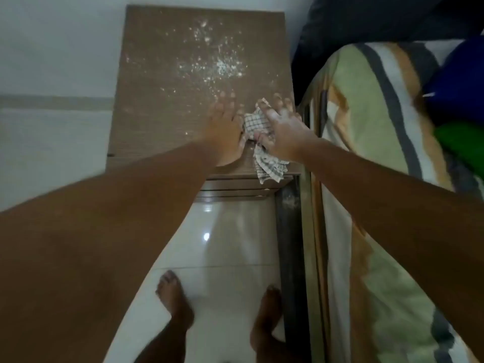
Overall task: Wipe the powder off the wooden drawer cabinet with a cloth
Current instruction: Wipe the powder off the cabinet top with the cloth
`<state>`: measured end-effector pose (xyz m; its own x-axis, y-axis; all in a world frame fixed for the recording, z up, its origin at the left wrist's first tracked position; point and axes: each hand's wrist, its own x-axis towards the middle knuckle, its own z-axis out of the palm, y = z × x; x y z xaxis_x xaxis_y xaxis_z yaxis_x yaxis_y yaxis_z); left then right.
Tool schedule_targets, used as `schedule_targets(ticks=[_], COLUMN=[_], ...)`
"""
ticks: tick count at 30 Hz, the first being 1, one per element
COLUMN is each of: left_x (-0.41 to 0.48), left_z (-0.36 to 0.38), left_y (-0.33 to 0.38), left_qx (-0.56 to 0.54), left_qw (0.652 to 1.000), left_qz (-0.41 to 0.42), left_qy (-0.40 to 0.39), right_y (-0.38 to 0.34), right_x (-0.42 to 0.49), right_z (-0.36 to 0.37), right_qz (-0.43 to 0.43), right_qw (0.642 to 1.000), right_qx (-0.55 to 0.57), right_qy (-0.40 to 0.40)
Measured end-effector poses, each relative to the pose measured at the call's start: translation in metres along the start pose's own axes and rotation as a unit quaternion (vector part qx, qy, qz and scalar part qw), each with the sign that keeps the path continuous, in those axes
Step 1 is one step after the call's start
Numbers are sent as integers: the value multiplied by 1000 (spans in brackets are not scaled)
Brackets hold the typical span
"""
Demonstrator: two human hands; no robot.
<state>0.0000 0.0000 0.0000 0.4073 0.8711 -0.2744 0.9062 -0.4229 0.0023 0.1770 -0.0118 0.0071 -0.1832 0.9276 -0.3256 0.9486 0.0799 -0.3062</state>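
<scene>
The wooden drawer cabinet stands ahead of me, seen from above. White powder is scattered over the far right half of its top. A checked white cloth lies at the near right corner, one end hanging over the front edge. My right hand presses on the cloth and grips it; powder dusts its fingers. My left hand rests flat on the cabinet top just left of the cloth, fingers spread, touching the cloth's edge.
A bed with a striped green, orange and white cover runs along the cabinet's right side. A dark pillow lies at its head. The glossy tiled floor and my bare feet are below. A white wall is on the left.
</scene>
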Motion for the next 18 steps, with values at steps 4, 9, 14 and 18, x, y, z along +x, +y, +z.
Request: schedule_targets(ticks=[4, 9, 14, 18], left_x=[24, 38, 57, 93], left_z=[29, 50, 55, 39], left_y=[-14, -33, -37, -40], left_qx=[-6, -8, -55, -148], left_qw=[999, 993, 988, 980], left_qz=[51, 117, 136, 75], left_qy=[-1, -14, 49, 109], right_y=[-2, 4, 13, 26], right_x=[20, 32, 35, 44], right_z=[27, 51, 67, 51], right_qz=[-3, -27, -67, -92], right_qw=[999, 998, 989, 970], right_qx=[-7, -42, -10, 49], right_qy=[-32, 26, 129, 222])
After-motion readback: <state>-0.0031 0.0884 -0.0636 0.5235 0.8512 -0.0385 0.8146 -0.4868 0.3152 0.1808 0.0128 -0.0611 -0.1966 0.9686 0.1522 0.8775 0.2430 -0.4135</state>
